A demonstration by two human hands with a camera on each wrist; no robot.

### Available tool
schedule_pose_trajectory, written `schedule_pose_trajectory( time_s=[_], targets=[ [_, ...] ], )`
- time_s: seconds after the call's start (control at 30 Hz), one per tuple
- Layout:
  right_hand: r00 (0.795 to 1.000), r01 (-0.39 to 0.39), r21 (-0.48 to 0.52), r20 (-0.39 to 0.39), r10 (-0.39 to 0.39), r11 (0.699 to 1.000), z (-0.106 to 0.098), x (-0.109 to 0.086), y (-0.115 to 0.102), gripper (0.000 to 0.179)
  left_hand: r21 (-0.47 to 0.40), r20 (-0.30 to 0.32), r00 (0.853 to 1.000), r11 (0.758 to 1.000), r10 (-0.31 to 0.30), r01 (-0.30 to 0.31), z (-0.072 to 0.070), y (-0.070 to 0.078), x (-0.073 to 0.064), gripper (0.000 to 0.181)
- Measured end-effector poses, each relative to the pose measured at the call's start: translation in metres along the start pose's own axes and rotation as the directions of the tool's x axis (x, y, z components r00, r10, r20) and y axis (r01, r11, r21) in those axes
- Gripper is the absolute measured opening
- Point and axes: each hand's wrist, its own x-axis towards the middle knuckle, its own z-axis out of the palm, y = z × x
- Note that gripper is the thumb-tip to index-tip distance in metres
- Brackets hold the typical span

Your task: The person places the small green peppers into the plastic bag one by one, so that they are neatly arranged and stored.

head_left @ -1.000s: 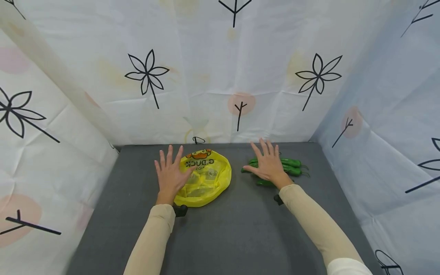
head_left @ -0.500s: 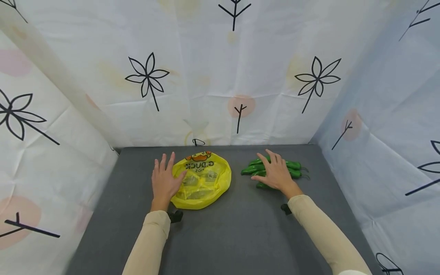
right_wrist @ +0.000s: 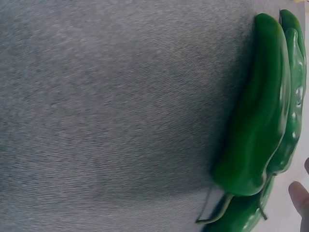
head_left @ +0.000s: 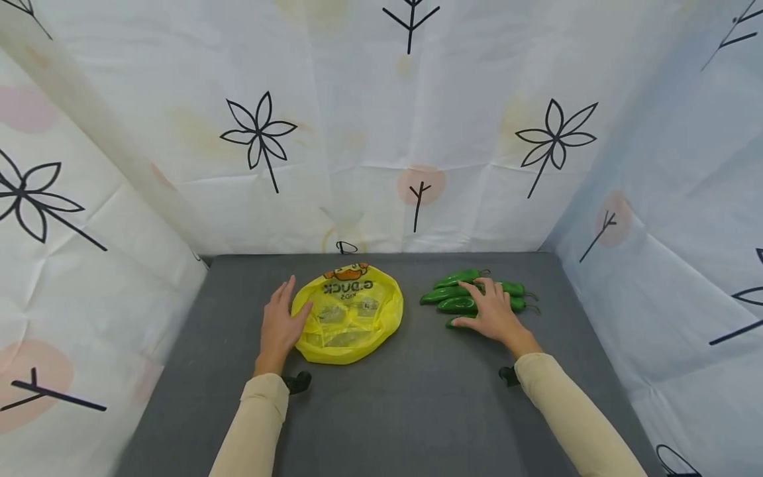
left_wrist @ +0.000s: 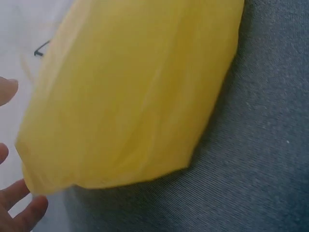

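Observation:
A round, bag-like piece of yellow see-through plastic (head_left: 348, 317) with a duck print and mirrored lettering sits on the grey table. My left hand (head_left: 280, 331) is at its left edge, fingers extended and thumb apart over the rim. The left wrist view shows the yellow plastic wall (left_wrist: 125, 106) close up, with fingertips (left_wrist: 34, 212) right at its lower edge. Several long green chili peppers (head_left: 459, 305) lie side by side to the right. Over them hovers my right hand (head_left: 495, 317), its fingers loosely bent, covering part of the pile. Glossy peppers (right_wrist: 256, 111) fill the right wrist view's right side.
The grey tabletop (head_left: 393, 417) runs up to a white patterned cloth (head_left: 357, 132) behind it. Similar cloth hangs along the left side (head_left: 113, 291) and the right side (head_left: 656, 265).
My left hand has drawn left and slightly back toward the yellow plastic's outer edge. The right hand has shifted right and back over the peppers, its fingers bending more.

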Motion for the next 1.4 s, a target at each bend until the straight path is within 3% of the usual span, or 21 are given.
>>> schedule_pose_trajectory(
  time_s=[0.27, 0.53, 0.73, 0.97, 1.1, 1.27, 1.4],
  targets=[
    [1.0, -0.014, 0.032, -0.015, 0.015, 0.999, 0.002, -0.009, 0.01, 0.08, -0.199, -0.003, 0.998, 0.978, -0.064, 0.062, 0.004, -0.017, -0.003, 0.076],
    [0.999, -0.049, 0.046, -0.008, 0.05, 0.998, 0.006, -0.017, 0.015, 0.074, -0.333, 0.041, 0.989, 0.932, -0.14, 0.146, 0.008, -0.027, -0.006, 0.074],
    [0.998, -0.056, 0.09, -0.031, 0.059, 0.994, 0.012, -0.022, 0.018, 0.069, -0.353, 0.022, 0.988, 0.923, -0.156, 0.154, 0.017, -0.033, -0.007, 0.07],
    [0.997, -0.033, 0.122, -0.065, 0.041, 0.992, 0.016, -0.023, 0.019, 0.045, -0.35, -0.026, 0.983, 0.923, -0.18, 0.16, 0.025, -0.035, -0.009, 0.059],
    [0.997, -0.018, 0.106, -0.077, 0.026, 0.994, 0.018, -0.026, 0.02, 0.04, -0.42, -0.057, 0.977, 0.893, -0.208, 0.165, 0.03, -0.039, -0.012, 0.054],
    [0.996, 0.01, 0.079, -0.086, -0.003, 0.997, 0.022, -0.031, 0.023, 0.045, -0.517, -0.101, 0.968, 0.843, -0.229, 0.145, 0.036, -0.049, -0.017, 0.047],
    [0.996, 0.026, 0.074, -0.084, -0.019, 0.997, 0.024, -0.032, 0.023, 0.05, -0.536, -0.143, 0.965, 0.837, -0.219, 0.111, 0.039, -0.054, -0.02, 0.046]
  ],
)
